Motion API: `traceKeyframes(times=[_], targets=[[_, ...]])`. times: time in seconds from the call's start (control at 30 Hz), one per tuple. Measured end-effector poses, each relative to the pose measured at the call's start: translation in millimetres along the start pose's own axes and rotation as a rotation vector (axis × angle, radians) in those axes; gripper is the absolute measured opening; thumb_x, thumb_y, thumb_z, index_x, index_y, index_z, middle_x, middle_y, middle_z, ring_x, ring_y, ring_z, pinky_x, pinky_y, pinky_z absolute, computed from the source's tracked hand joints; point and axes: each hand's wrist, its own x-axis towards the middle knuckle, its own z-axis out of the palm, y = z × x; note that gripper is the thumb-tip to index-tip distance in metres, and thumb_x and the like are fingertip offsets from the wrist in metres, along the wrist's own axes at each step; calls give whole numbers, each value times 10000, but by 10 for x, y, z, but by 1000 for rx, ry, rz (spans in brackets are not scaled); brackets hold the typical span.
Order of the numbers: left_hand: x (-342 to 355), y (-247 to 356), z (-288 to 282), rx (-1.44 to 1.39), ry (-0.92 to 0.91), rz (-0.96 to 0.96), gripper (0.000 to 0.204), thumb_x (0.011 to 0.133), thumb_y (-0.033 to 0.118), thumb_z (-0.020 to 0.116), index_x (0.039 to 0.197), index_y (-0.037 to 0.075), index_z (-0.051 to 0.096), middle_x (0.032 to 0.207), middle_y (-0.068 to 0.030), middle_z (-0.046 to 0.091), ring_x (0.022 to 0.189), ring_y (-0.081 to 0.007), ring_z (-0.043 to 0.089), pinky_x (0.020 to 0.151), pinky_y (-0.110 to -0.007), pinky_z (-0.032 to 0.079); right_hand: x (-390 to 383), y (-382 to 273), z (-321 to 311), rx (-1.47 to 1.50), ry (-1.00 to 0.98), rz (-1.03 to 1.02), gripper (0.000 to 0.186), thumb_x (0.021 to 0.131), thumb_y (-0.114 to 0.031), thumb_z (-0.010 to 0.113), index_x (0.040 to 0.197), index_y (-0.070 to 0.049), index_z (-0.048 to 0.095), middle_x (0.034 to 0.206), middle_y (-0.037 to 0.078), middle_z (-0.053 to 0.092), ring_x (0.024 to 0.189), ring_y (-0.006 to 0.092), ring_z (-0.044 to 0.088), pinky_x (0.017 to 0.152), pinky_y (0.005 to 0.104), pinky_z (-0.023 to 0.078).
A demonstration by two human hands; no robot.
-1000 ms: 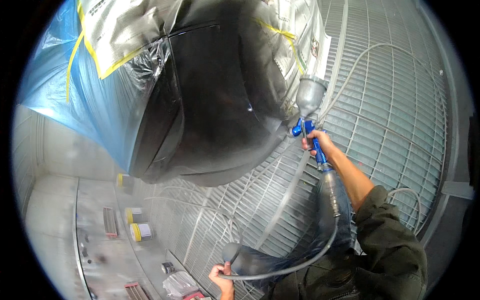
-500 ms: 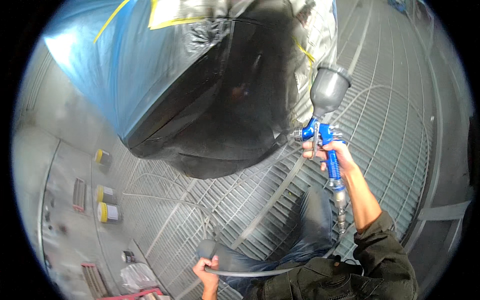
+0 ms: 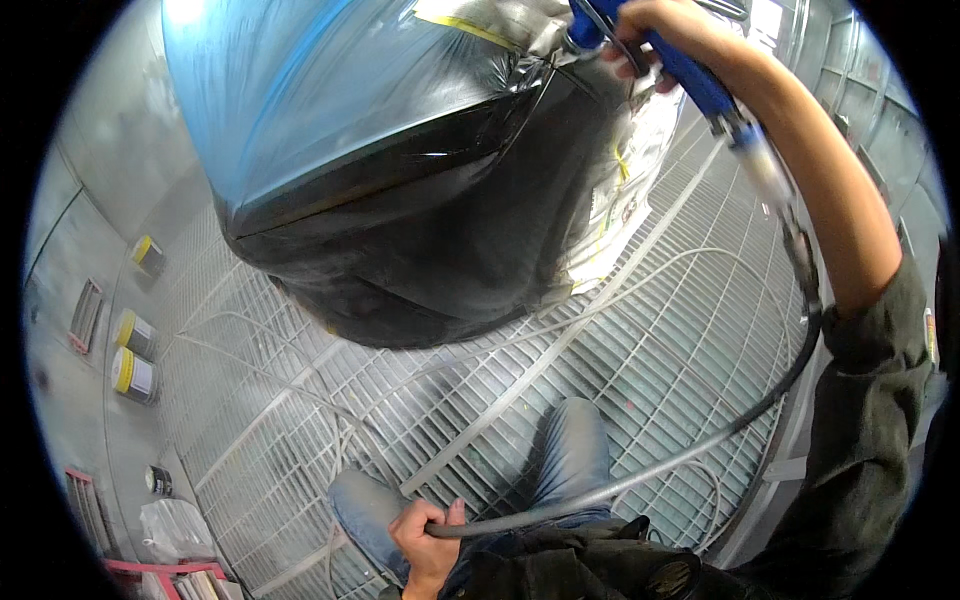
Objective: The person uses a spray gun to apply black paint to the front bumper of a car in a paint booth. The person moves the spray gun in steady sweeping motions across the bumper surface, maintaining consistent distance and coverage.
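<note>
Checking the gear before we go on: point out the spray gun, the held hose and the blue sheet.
Spray gun [image 3: 694,80]: head view, on its blue handle.
Held hose [image 3: 650,472]: head view, on its grey middle stretch.
Blue sheet [image 3: 300,100]: head view, on the middle of its plastic.

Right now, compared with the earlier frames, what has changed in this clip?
The right hand has carried the blue spray gun from beside the black panel's lower right up to the picture's top edge, its cup now out of view. The hose slants up after it. The camera view has shifted too. Nothing was let go: the left hand still grips the hose.
</note>
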Motion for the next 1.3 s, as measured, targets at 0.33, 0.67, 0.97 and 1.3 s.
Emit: traceKeyframes(times=[0.33, 0.67, 0.97, 1.3], targets=[[48, 65, -145, -59, 83, -57, 372, 736, 61, 787, 626, 46, 431, 549, -56, 407, 509, -158, 361, 486, -298, 313, 218, -510, 234, -213, -28, 151, 128, 732, -128, 587, 692, -19, 640, 611, 90, 598, 493, 183, 565, 464, 334, 479], [59, -243, -430, -31, 229, 37, 363, 781, 45, 739, 648, 42, 402, 553, -59, 399, 508, -154, 346, 488, -297, 285, -459, -753, 921, 361, -557, 184, 377, 805, -155, 556, 1088, 92, 589, 968, 161, 683, 752, 180, 702, 501, 280, 590], [105, -593, -827, 48, 362, 199, 392, 858, 85, 672, 640, 77, 346, 564, -23, 301, 516, -118, 264, 497, -283, 222, -1440, -560, 771, 562, -247, 66, 546, 832, -201, 500, 1277, 111, 458, 1142, 182, 655, 889, 185, 679, 455, 213, 553], [344, -1448, -961, 178, 255, 224, 375, 761, 53, 704, 596, 80, 369, 541, -80, 327, 471, -254, 370, 464, -360, 256, -3129, 217, 1966, 843, 148, 408, 540, 720, -241, 649, 1151, 57, 518, 1024, 192, 633, 894, 252, 644, 478, 283, 571]])
